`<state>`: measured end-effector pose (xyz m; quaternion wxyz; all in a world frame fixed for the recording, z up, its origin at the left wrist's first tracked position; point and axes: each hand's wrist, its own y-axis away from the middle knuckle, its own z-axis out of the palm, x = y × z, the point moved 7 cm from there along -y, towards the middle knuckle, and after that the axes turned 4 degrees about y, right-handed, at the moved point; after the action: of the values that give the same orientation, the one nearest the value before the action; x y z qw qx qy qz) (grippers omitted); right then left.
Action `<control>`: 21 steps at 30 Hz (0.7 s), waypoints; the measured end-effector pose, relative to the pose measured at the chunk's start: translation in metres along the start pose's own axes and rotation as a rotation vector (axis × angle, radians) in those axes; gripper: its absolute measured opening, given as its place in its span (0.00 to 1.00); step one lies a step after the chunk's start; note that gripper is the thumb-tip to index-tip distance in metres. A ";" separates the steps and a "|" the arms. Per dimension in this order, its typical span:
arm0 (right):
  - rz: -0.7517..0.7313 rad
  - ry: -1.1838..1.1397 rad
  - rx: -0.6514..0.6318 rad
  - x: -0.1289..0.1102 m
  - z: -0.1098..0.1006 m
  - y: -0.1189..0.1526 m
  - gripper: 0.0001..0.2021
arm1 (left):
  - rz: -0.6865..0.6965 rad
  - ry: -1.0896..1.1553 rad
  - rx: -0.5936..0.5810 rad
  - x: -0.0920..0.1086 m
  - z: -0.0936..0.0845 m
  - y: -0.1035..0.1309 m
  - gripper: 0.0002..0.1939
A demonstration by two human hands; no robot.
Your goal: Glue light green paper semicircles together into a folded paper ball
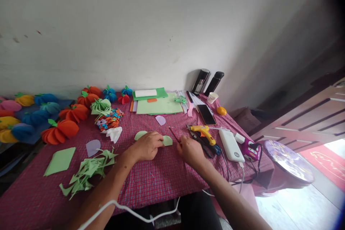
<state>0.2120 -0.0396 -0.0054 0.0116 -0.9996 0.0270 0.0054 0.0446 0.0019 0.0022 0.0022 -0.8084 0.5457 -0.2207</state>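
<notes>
Here a white cord (147,220) loops across the near side, below the tabletop, and both forearms reach over the table edge. On the left, green scraps (90,170) lie in a tangle, with a green paper stack (59,161) beside them. Now the middle: pale green paper (167,141) sits on the checked cloth (151,183), showing either side of the left hand (148,146), curved edges facing away; whether it's one piece or two can't be told. That hand is palm down, fingers bent and closed on the paper. The right hand (191,150), curled tight, grips a thin red stick (175,134), its long axis slanting away and leftward, tip beyond the paper. Just right lie scissors (206,147), a yellow glue gun (203,132) and a white power bank (231,145). Farther: a phone (206,114), green sheets (159,105), paper pumpkins (60,132), then two dark bottles (201,81) by the wall (151,28).
</notes>
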 end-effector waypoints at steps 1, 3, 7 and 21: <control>-0.057 -0.032 -0.002 -0.011 0.003 0.002 0.09 | 0.001 0.006 0.001 0.000 0.000 0.000 0.19; -0.156 -0.063 -0.019 -0.031 0.009 0.005 0.10 | 0.005 0.021 0.006 0.000 0.001 0.000 0.18; -0.254 -0.010 -0.074 -0.047 0.015 0.006 0.12 | 0.005 0.029 -0.002 -0.001 0.003 -0.001 0.18; -0.194 0.030 -0.105 -0.032 0.017 0.007 0.10 | -0.032 -0.008 0.005 -0.002 0.003 -0.001 0.18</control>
<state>0.1798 -0.0448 -0.0226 -0.0408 -0.9967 -0.0700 -0.0091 0.0460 0.0037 -0.0007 0.0026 -0.8180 0.5320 -0.2187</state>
